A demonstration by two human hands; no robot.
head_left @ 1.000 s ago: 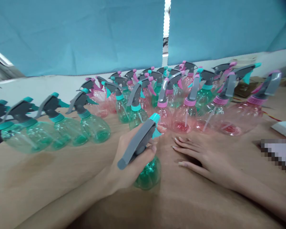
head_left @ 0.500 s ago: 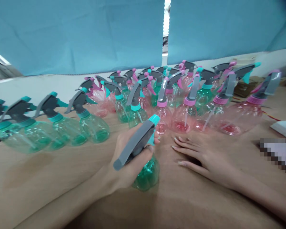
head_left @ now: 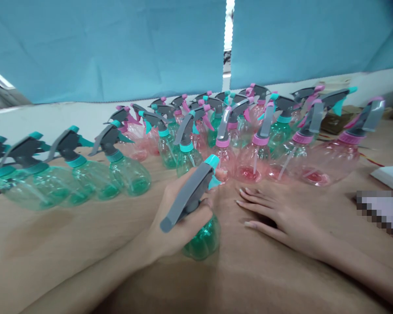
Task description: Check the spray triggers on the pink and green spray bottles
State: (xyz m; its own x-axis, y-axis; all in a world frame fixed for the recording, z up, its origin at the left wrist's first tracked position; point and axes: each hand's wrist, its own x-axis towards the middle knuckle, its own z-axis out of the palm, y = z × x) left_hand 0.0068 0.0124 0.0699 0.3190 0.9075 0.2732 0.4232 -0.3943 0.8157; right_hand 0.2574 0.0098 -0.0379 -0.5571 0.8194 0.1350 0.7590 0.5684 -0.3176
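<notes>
In the head view, my left hand (head_left: 180,218) is wrapped round the neck of a green spray bottle (head_left: 203,240). Its grey sprayer head, with a turquoise nozzle and trigger, points away to the upper right. The fingers hide the bottle's collar. On the wooden tabletop (head_left: 249,270) my right hand (head_left: 281,218) lies flat, fingers stretched out toward the held bottle but apart from it. Just beyond the fingertips stands a pink spray bottle (head_left: 249,168) with a pink collar. Behind my left hand is another green spray bottle (head_left: 186,161).
Several green spray bottles (head_left: 127,176) line the left side. More pink and green ones crowd the back and right, below a blue sheet (head_left: 118,48). A white object (head_left: 391,176) and a pixelated patch (head_left: 383,211) are at the right edge.
The sprayer head in my left hand has shifted slightly to the right, and its trigger shows clear of the fingers. My right hand has stayed put.
</notes>
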